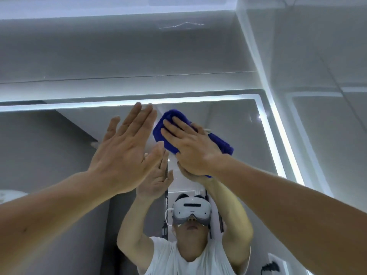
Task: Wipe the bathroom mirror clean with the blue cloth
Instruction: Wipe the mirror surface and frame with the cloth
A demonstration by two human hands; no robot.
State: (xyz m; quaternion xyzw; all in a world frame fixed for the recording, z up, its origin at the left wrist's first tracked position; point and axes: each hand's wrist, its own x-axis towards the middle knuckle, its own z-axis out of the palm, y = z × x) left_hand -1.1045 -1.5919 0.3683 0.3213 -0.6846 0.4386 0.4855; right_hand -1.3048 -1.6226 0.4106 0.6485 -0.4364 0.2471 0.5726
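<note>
Mirror (238,139): wiping near its top edge

Right hand (191,144) lies flat, fingers straight, pressing the cloth (168,118) to the mirror just under the lit top edge. The cloth shows beyond its fingertips. Left hand (123,149), flat and empty, is beside it. The next move probably calls for a firm sweep toward the top right corner.
</note>
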